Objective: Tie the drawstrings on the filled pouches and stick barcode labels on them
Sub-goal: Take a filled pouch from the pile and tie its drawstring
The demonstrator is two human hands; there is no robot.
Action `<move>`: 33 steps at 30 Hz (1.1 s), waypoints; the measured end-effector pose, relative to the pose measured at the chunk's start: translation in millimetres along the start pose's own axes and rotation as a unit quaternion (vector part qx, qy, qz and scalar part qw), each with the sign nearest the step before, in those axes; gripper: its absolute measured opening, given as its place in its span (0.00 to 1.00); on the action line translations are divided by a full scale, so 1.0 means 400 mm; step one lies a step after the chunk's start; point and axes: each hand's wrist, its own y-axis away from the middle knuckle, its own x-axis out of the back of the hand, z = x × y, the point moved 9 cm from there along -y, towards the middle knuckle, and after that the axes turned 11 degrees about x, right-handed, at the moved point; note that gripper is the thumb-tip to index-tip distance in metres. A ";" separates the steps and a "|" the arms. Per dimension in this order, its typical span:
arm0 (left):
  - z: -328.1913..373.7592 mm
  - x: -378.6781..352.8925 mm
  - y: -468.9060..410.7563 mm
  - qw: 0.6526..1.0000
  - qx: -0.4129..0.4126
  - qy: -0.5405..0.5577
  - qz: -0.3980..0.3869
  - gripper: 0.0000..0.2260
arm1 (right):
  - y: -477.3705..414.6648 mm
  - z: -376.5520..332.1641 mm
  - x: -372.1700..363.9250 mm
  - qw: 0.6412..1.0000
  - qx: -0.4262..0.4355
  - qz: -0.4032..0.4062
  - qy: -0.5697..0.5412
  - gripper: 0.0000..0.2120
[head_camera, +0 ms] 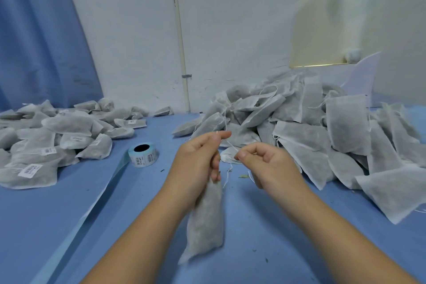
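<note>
I see open blue table (pixel 138 226) between the labelled pile (pixel 46 140) and the untied heap (pixel 322 134), which crowds my right side (little room there). The pouch (pixel 206 223) hangs over the middle, its neck gripped by my left hand (pixel 198 163). Left thumb and forefinger and my right hand (pixel 265 163) pinch the thin drawstring (pixel 230 145); an uneven pull could slip it.

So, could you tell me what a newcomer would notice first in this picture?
In the centre, the left hand grips a filled pouch by its neck while the right hand pinches its drawstring over the blue table. A big heap of unlabelled pouches rises at the right against the wall. A flatter pile of labelled pouches lies at the left, with the label roll between them.
</note>
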 end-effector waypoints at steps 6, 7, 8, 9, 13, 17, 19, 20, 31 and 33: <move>0.030 -0.040 -0.013 0.948 -0.104 -0.294 0.063 0.14 | -0.003 -0.024 0.014 0.996 0.057 0.002 0.069 0.09; 0.025 -0.050 -0.014 0.931 -0.110 -0.344 0.059 0.15 | -0.003 -0.033 0.013 0.991 0.081 -0.008 0.103 0.09; 0.018 -0.056 -0.015 0.914 -0.113 -0.385 0.061 0.15 | -0.002 -0.044 0.012 0.984 0.109 -0.019 0.142 0.09; 0.012 -0.057 -0.014 0.898 -0.115 -0.418 0.069 0.15 | -0.001 -0.055 0.012 0.974 0.135 -0.029 0.179 0.09; -0.012 -0.068 -0.002 0.836 -0.143 -0.523 0.087 0.06 | 0.002 -0.080 0.018 0.955 0.183 -0.042 0.228 0.10; -0.037 -0.067 0.014 0.834 -0.143 -0.526 0.085 0.07 | 0.005 -0.075 0.013 0.955 0.170 -0.074 0.230 0.09; -0.038 -0.059 0.019 0.831 -0.140 -0.526 0.110 0.06 | 0.007 -0.069 0.006 0.962 0.154 -0.091 0.205 0.09; -0.040 -0.057 0.020 0.832 -0.140 -0.523 0.121 0.08 | 0.008 -0.064 0.004 0.968 0.144 -0.092 0.183 0.09; -0.065 -0.072 0.018 0.949 -0.094 -0.301 -0.013 0.12 | -0.012 -0.003 0.073 0.994 0.057 0.006 0.091 0.07; -0.065 -0.076 0.022 0.969 -0.055 -0.235 -0.047 0.12 | -0.010 -0.005 0.063 0.995 0.062 -0.002 0.076 0.07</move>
